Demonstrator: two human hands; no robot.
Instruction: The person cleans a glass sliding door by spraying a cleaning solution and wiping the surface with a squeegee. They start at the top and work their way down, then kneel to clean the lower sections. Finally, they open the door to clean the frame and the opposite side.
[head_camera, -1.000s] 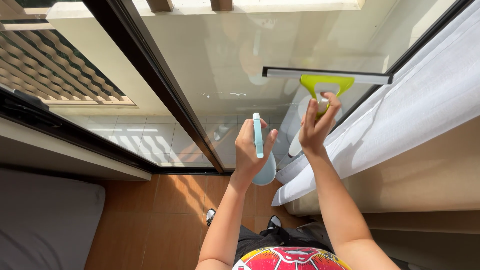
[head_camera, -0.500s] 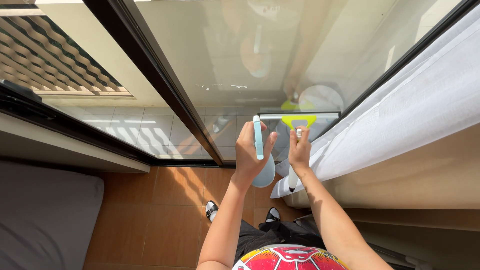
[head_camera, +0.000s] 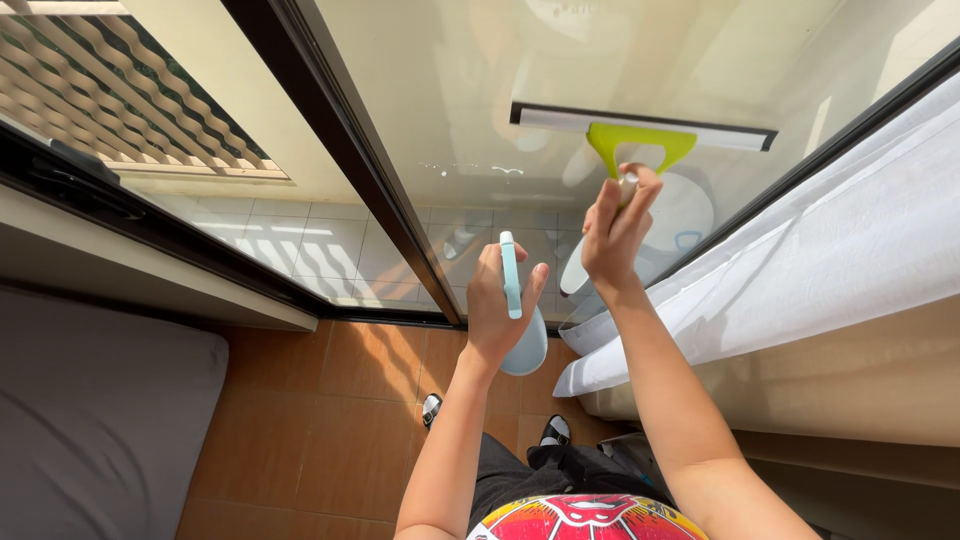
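My right hand fingers wrap the lime-green plastic squeegee upper-centre on the glass door; I'd say keep the blade flat. Left hand grips the pale-blue spray bottle.

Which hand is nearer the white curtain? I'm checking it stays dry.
Right. The right hand holds the squeegee just beside the curtain; the left hand, gripping the spray bottle, is farther from it.

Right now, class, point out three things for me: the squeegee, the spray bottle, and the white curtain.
squeegee (head_camera: 640, 140), head view, on its lime-green head below the blade.
spray bottle (head_camera: 511, 285), head view, on the pale blue top in the left hand.
white curtain (head_camera: 800, 270), head view, on the sunlit folds.
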